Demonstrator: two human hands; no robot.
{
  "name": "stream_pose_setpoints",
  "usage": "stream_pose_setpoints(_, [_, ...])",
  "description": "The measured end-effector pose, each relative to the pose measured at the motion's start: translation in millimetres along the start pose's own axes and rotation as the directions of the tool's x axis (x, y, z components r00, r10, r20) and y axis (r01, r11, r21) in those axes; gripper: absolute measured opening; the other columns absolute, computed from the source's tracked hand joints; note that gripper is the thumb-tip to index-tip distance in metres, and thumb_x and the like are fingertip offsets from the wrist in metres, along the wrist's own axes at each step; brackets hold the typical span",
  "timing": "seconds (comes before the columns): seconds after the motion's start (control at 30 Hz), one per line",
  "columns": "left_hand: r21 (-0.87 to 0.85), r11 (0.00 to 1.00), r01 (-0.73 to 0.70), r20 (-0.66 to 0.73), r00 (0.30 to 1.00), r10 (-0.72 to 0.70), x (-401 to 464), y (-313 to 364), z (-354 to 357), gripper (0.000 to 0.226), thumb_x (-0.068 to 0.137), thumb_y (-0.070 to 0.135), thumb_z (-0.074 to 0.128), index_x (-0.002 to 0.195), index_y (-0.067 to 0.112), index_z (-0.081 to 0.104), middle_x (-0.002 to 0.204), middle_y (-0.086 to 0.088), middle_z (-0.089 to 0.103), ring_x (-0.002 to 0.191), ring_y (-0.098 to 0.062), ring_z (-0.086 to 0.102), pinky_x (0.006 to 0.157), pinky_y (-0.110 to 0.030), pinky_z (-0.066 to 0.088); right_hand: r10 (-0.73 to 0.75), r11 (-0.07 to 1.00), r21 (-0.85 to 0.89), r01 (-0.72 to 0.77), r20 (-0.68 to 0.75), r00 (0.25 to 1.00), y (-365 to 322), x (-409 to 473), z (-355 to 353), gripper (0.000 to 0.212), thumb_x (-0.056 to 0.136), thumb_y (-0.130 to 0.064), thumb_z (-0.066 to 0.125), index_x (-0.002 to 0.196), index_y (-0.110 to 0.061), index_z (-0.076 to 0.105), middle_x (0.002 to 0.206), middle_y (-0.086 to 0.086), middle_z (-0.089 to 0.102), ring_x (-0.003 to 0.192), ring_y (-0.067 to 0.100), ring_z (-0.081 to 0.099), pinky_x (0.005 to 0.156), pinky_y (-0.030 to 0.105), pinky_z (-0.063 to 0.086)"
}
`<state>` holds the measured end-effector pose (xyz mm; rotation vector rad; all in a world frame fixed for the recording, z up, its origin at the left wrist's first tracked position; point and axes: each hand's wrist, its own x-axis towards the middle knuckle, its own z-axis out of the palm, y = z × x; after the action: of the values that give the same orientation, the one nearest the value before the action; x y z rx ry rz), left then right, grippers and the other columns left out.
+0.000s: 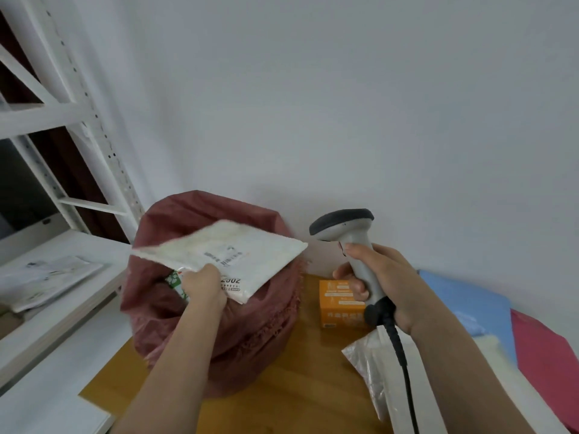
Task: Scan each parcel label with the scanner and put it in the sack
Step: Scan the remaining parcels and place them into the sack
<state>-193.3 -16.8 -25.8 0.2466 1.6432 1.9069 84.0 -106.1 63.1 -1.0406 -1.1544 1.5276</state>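
Observation:
My left hand (202, 285) grips the near edge of a flat white padded parcel (232, 252), label side up, held over the mouth of the dark red sack (257, 324). The sack stands on the wooden table and a green-and-white package (174, 281) shows inside it. My right hand (385, 280) grips the handle of a grey handheld scanner (344, 227), whose dark head points left toward the parcel. The scanner's black cable (402, 364) runs down along my right forearm.
An orange box (336, 305) stands on the wooden table (300, 386) beside the sack. A clear plastic bag (366, 364), a blue parcel (470, 302) and a red parcel (551, 355) lie at the right. White shelving (62, 120) with several parcels (47, 277) stands at the left.

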Motion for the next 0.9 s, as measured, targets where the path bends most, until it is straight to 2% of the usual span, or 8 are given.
stream_pose_setpoints(0.2, [0.058,0.99,0.131,-0.066,0.99,-0.127,31,-14,-15,0.043,0.086,-0.006,0.05,0.13,-0.003,0.052,0.123,-0.016,0.061,0.098,-0.027,0.063,0.076,-0.03,0.048,0.07,0.997,0.025,-0.069,-0.013,0.997,14,26,26,0.027,0.091,-0.027,0.064,0.104,-0.003,0.059,0.076,0.015,0.066,0.044,0.012,0.045,0.04,0.02,0.039])
stream_pose_setpoints(0.33, [0.023,0.995,0.093,-0.002,0.996,-0.093,52,-8,-2,0.048,0.085,-0.009,0.047,0.132,-0.002,0.05,0.128,-0.016,0.06,0.11,-0.031,0.062,0.093,-0.041,0.053,0.079,0.996,-0.027,-0.079,-0.012,0.997,21,37,37,0.026,0.091,-0.028,0.064,0.104,-0.006,0.06,0.08,0.016,0.069,0.046,0.012,0.048,0.041,0.02,0.041])
stream_pose_setpoints(0.43, [0.048,0.997,0.066,0.001,0.998,-0.066,69,0,10,0.045,0.086,-0.004,0.055,0.131,0.0,0.052,0.127,-0.015,0.061,0.105,-0.028,0.064,0.079,-0.033,0.055,0.083,0.995,-0.054,-0.084,-0.036,0.996,26,41,41,0.03,0.091,-0.029,0.064,0.108,-0.006,0.06,0.079,0.014,0.069,0.046,0.012,0.049,0.041,0.021,0.041])
stream_pose_setpoints(0.47, [0.084,0.994,0.07,-0.034,0.997,-0.068,76,2,14,0.048,0.087,0.004,0.063,0.133,0.003,0.049,0.13,-0.013,0.058,0.106,-0.028,0.062,0.076,-0.031,0.054,0.085,0.994,-0.062,-0.088,-0.051,0.995,28,42,41,0.03,0.091,-0.029,0.064,0.109,-0.006,0.06,0.078,0.014,0.069,0.046,0.012,0.048,0.04,0.021,0.041])
stream_pose_setpoints(0.6, [0.561,0.815,0.147,-0.188,0.981,-0.048,89,0,22,0.091,0.076,0.033,0.08,0.143,0.009,0.024,0.147,-0.019,0.026,0.131,-0.037,0.035,0.107,-0.043,0.032,0.097,0.99,-0.091,-0.11,-0.134,0.986,35,44,37,0.03,0.091,-0.03,0.065,0.111,-0.008,0.061,0.08,0.015,0.07,0.045,0.013,0.048,0.042,0.022,0.041])
stream_pose_setpoints(0.73, [0.675,0.736,-0.05,-0.059,0.991,0.122,73,-19,29,0.064,0.077,0.011,0.067,0.133,0.015,0.038,0.145,-0.017,0.023,0.128,-0.038,0.03,0.106,-0.047,0.032,0.116,0.99,-0.058,-0.129,-0.194,0.974,41,46,31,0.031,0.09,-0.031,0.066,0.11,-0.008,0.061,0.081,0.015,0.071,0.045,0.012,0.048,0.042,0.022,0.042])
stream_pose_setpoints(0.8, [0.728,0.667,-0.159,0.055,0.983,0.174,64,-29,30,0.05,0.075,0.01,0.062,0.123,0.013,0.049,0.148,-0.018,0.019,0.133,-0.04,0.024,0.111,-0.05,0.022,0.116,0.991,-0.033,-0.126,-0.218,0.969,43,47,27,0.034,0.089,-0.03,0.067,0.111,-0.006,0.06,0.081,0.016,0.071,0.044,0.012,0.047,0.04,0.021,0.041])
stream_pose_setpoints(0.9, [0.795,0.436,-0.423,0.319,0.901,0.293,55,-44,31,0.047,0.075,0.011,0.064,0.12,0.013,0.051,0.157,-0.021,0.002,0.146,-0.038,-0.007,0.117,-0.054,-0.003,0.125,0.991,-0.006,-0.131,-0.246,0.961,45,47,18,0.038,0.087,-0.031,0.069,0.111,-0.004,0.059,0.081,0.017,0.07,0.043,0.012,0.047,0.039,0.021,0.04])
